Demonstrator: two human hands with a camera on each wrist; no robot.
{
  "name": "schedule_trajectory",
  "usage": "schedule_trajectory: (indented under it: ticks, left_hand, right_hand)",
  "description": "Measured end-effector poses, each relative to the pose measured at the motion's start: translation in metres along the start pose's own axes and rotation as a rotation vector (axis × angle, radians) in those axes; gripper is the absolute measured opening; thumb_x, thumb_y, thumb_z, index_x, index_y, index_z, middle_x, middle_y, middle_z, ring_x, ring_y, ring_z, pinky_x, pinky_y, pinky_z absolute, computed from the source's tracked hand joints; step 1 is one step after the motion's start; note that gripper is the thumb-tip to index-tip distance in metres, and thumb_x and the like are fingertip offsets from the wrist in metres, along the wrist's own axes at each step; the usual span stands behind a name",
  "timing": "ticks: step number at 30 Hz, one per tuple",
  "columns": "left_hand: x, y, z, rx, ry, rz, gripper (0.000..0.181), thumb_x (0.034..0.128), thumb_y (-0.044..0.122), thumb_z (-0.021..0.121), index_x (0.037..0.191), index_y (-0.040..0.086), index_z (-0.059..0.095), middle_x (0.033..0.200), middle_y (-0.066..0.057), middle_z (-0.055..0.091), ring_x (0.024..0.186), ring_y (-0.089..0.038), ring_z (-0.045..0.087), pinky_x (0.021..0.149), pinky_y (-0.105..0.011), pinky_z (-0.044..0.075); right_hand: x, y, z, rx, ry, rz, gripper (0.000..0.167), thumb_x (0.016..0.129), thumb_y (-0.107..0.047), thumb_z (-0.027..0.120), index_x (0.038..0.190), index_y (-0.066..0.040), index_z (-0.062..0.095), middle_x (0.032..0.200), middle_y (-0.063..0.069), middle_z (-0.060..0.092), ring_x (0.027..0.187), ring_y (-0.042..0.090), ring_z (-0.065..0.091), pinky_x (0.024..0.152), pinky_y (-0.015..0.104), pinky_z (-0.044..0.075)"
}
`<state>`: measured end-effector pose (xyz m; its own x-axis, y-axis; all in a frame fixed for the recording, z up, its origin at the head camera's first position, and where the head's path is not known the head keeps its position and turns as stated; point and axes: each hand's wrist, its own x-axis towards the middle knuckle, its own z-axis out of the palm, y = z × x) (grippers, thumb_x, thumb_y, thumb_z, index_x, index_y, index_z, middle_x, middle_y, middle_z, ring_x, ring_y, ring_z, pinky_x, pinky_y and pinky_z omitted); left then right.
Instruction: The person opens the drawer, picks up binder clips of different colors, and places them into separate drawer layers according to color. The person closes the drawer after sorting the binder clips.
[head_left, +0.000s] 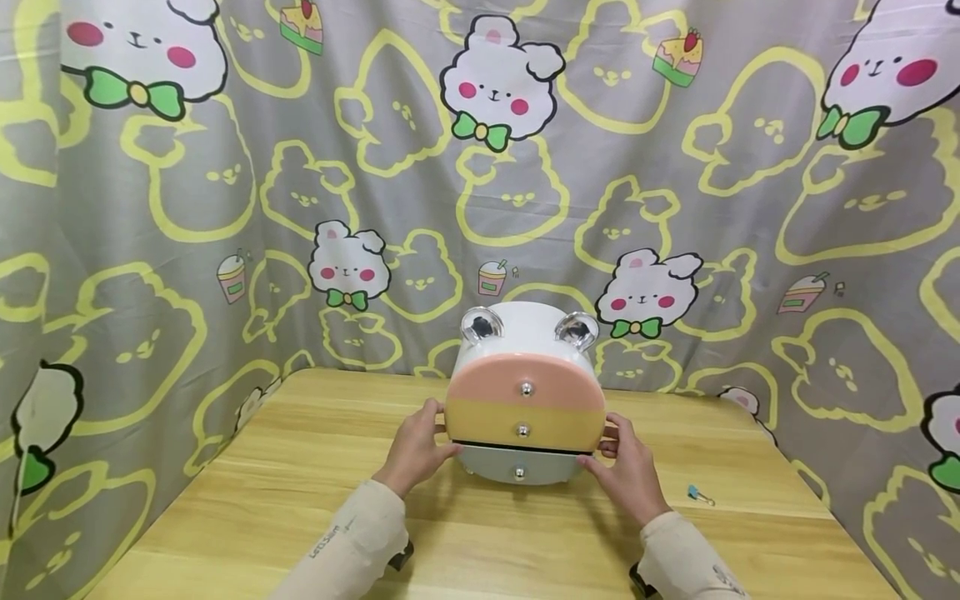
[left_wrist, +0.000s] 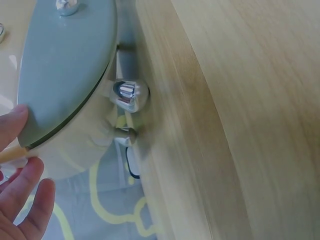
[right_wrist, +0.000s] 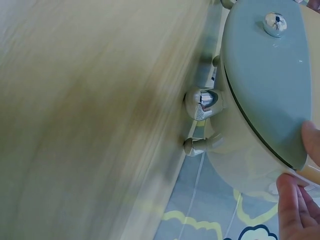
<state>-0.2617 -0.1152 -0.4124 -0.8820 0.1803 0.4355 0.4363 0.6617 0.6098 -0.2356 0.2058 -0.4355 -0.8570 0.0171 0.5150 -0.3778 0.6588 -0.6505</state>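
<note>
A small rounded drawer box point(head_left: 525, 377) stands on the wooden table, its front banded pink, yellow and grey-blue, each band with a silver knob. Two shiny silver ears top its white body. My left hand point(head_left: 416, 450) holds its left side, thumb on the front near the grey-blue bottom drawer point(head_left: 487, 468). On the opposite side my right hand point(head_left: 628, 471) grips it likewise, its thumb at that drawer's corner. A dark slit runs along the drawer's top edge. Silver feet point(left_wrist: 131, 95) show beneath the body in the left wrist view. Fingers behind the sides are partly hidden.
A blue binder clip point(head_left: 692, 492) lies on the table point(head_left: 315, 467) to the right of my right hand. Behind the table and along both sides hangs a grey curtain point(head_left: 420, 192) with cartoon prints.
</note>
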Motion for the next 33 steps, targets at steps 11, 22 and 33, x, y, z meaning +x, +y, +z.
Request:
schedule_trajectory:
  ticks: [11, 22, 33]
  left_hand:
    - [0.001, 0.001, -0.001, 0.024, 0.008, 0.007, 0.049, 0.0717, 0.009, 0.086, 0.106, 0.004, 0.051, 0.119, -0.018, 0.062, 0.091, -0.028, 0.069, 0.080, -0.043, 0.053]
    - [0.001, 0.003, 0.002, 0.030, 0.059, 0.021, 0.046, 0.0698, 0.005, 0.087, 0.099, 0.004, 0.051, 0.111, -0.017, 0.063, 0.083, -0.025, 0.068, 0.070, -0.034, 0.054]
    - [0.001, -0.003, 0.006, 0.032, 0.067, 0.057, 0.048, 0.0707, 0.005, 0.086, 0.100, 0.005, 0.049, 0.107, -0.014, 0.062, 0.082, -0.026, 0.067, 0.069, -0.032, 0.054]
  right_hand:
    - [0.002, 0.000, -0.001, 0.001, -0.017, 0.018, 0.074, 0.075, -0.007, 0.084, 0.134, 0.001, 0.041, 0.106, 0.017, 0.064, 0.091, 0.030, 0.066, 0.079, 0.039, 0.055]
    - [0.005, 0.004, 0.001, -0.017, -0.002, 0.007, 0.065, 0.074, -0.007, 0.084, 0.126, 0.000, 0.047, 0.091, 0.007, 0.064, 0.081, 0.018, 0.063, 0.072, 0.032, 0.054]
    - [0.005, 0.011, -0.002, -0.046, -0.063, -0.023, 0.055, 0.077, -0.005, 0.081, 0.122, -0.001, 0.050, 0.091, 0.004, 0.062, 0.079, 0.017, 0.061, 0.070, 0.033, 0.053]
